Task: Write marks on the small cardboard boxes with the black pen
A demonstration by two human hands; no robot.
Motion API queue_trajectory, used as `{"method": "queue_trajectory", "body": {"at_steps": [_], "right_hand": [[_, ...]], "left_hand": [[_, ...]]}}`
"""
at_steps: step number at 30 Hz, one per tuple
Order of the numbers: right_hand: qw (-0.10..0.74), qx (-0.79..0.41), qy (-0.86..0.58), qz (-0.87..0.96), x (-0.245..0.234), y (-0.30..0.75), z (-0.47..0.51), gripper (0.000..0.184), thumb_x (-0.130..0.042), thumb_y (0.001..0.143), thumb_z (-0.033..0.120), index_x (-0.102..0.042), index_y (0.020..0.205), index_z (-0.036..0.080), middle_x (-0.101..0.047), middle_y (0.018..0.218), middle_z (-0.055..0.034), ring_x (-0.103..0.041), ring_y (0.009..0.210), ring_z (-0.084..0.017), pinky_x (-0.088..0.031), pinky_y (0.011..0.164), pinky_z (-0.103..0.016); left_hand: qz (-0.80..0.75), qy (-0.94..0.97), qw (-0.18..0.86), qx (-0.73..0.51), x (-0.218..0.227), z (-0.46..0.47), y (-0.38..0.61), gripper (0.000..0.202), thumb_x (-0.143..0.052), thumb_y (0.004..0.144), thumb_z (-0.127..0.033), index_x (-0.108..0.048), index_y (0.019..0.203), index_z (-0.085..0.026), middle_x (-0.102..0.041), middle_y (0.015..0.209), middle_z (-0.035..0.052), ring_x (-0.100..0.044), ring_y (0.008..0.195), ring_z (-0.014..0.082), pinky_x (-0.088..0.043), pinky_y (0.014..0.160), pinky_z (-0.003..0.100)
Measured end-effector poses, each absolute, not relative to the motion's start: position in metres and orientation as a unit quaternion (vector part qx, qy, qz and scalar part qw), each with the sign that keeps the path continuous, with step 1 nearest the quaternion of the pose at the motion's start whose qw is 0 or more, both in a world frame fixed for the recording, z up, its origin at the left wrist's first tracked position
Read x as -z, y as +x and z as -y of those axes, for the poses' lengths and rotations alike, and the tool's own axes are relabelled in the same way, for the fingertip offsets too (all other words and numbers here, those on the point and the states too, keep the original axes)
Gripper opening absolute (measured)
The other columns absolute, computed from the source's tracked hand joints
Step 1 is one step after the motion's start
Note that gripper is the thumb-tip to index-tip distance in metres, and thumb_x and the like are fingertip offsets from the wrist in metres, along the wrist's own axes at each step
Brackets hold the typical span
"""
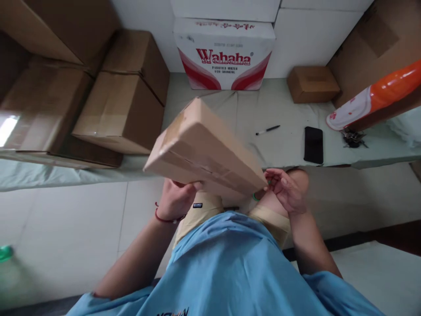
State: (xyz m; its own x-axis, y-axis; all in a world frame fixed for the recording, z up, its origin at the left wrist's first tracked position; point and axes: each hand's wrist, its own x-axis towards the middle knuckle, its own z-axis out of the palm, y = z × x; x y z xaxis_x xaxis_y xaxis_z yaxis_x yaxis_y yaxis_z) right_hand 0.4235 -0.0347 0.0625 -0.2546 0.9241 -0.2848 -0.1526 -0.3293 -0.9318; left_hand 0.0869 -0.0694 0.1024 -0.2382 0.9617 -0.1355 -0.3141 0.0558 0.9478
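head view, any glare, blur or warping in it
In the head view, glare whitens the tape on the brown carton at far left; the flat box held in the left hand looks slightly soft, while the Wahaha carton print reads sharply; the table edge bows from wide-angle distortion; light is soft, without hard shadows.

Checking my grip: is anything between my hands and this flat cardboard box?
Nothing visible. The left hand holds the flat cardboard box from under its near edge, and the right hand touches its right corner directly.
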Motion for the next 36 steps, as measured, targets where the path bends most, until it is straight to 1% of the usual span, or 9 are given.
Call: {"method": "queue_trajectory", "body": {"at_steps": [6, 10, 14, 19, 23, 27, 30, 32, 36], "right_hand": [[0.386, -0.699, -0.400, 0.450, -0.067, 0.410, 0.045, 0.073, -0.070, 0.087, 0.085, -0.074, 0.141, 0.035, -0.072, 0.145, -0.0082, -0.065, 0.139, -0.034, -0.056, 0.115, -0.048], [0.331, -0.719, -0.388, 0.474, -0.070, 0.410, 0.047, 0.099, -0.086, 0.074, 0.082, -0.060, 0.158, 0.036, -0.066, 0.156, -0.0091, -0.061, 0.147, -0.036, -0.052, 0.122, -0.050], [0.286, -0.718, -0.442, 0.455, -0.060, 0.411, 0.050, 0.081, -0.090, 0.079, 0.065, -0.066, 0.150, 0.033, -0.073, 0.147, -0.0086, -0.066, 0.142, -0.033, -0.056, 0.117, -0.047], [0.308, -0.739, -0.484, 0.353, -0.044, 0.392, 0.064, 0.078, -0.077, 0.084, 0.075, -0.066, 0.145, 0.029, -0.079, 0.135, -0.0105, -0.078, 0.121, -0.035, -0.066, 0.094, -0.046], [0.353, -0.693, -0.495, 0.386, -0.047, 0.378, 0.061, 0.068, -0.071, 0.091, 0.072, -0.065, 0.146, 0.032, -0.076, 0.143, -0.0079, -0.073, 0.130, -0.033, -0.063, 0.104, -0.047], [0.347, -0.514, -0.561, 0.548, -0.052, 0.403, 0.026, 0.060, -0.068, 0.095, 0.071, -0.070, 0.139, 0.030, -0.073, 0.146, -0.0109, -0.065, 0.140, -0.032, -0.051, 0.122, -0.051], [0.342, -0.231, -0.711, 0.568, -0.054, 0.449, -0.018, 0.064, -0.064, 0.097, 0.061, -0.063, 0.146, 0.020, -0.066, 0.148, -0.0213, -0.061, 0.141, -0.037, -0.050, 0.119, -0.056], [0.279, -0.071, -0.795, 0.533, -0.053, 0.481, -0.048, 0.069, -0.065, 0.096, 0.050, -0.055, 0.153, 0.012, -0.059, 0.155, -0.0270, -0.050, 0.151, -0.041, -0.041, 0.125, -0.061], [0.141, -0.014, -0.869, 0.474, -0.048, 0.522, -0.090, 0.084, -0.078, 0.090, 0.050, -0.049, 0.152, 0.003, -0.054, 0.153, -0.0388, -0.048, 0.149, -0.050, -0.037, 0.122, -0.069]], "left_hand": [[-0.473, 0.220, 0.621, -0.585, -0.097, 0.069, 0.099, 0.075, -0.101, 0.065, -0.055, -0.072, 0.126, -0.024, -0.081, 0.124, 0.0127, -0.077, 0.121, 0.0368, -0.067, 0.101, 0.049], [-0.501, 0.227, 0.622, -0.557, -0.092, 0.063, 0.118, 0.078, -0.100, 0.069, -0.063, -0.066, 0.123, -0.018, -0.075, 0.134, 0.0161, -0.075, 0.121, 0.0346, -0.066, 0.098, 0.045], [-0.522, 0.324, 0.572, -0.543, -0.091, 0.061, 0.131, 0.084, -0.095, 0.072, -0.073, -0.061, 0.127, -0.018, -0.072, 0.134, 0.0158, -0.071, 0.125, 0.0306, -0.061, 0.105, 0.042], [-0.497, 0.372, 0.611, -0.491, -0.092, 0.078, 0.149, 0.101, -0.095, 0.074, -0.071, -0.051, 0.149, -0.020, -0.061, 0.157, 0.0188, -0.059, 0.148, 0.0365, -0.050, 0.124, 0.049], [-0.519, 0.401, 0.614, -0.438, -0.086, 0.093, 0.157, 0.100, -0.092, 0.078, -0.061, -0.045, 0.156, -0.019, -0.057, 0.161, 0.0203, -0.056, 0.151, 0.0383, -0.047, 0.127, 0.055], [-0.601, 0.461, 0.479, -0.443, -0.085, 0.093, 0.143, 0.102, -0.085, 0.083, -0.054, -0.036, 0.167, -0.022, -0.060, 0.153, 0.0180, -0.062, 0.139, 0.0350, -0.053, 0.119, 0.054], [-0.656, 0.521, 0.308, -0.451, -0.092, 0.085, 0.129, 0.103, -0.086, 0.084, -0.051, -0.034, 0.171, -0.031, -0.060, 0.143, 0.0137, -0.064, 0.126, 0.0313, -0.058, 0.109, 0.052], [-0.673, 0.553, 0.226, -0.436, -0.099, 0.078, 0.126, 0.095, -0.086, 0.085, -0.047, -0.042, 0.168, -0.033, -0.057, 0.143, 0.0133, -0.064, 0.121, 0.0301, -0.061, 0.103, 0.051], [-0.716, 0.581, 0.159, -0.353, -0.109, 0.067, 0.136, 0.075, -0.086, 0.084, -0.048, -0.059, 0.151, -0.027, -0.050, 0.149, 0.0184, -0.065, 0.123, 0.0353, -0.064, 0.095, 0.053]]}}
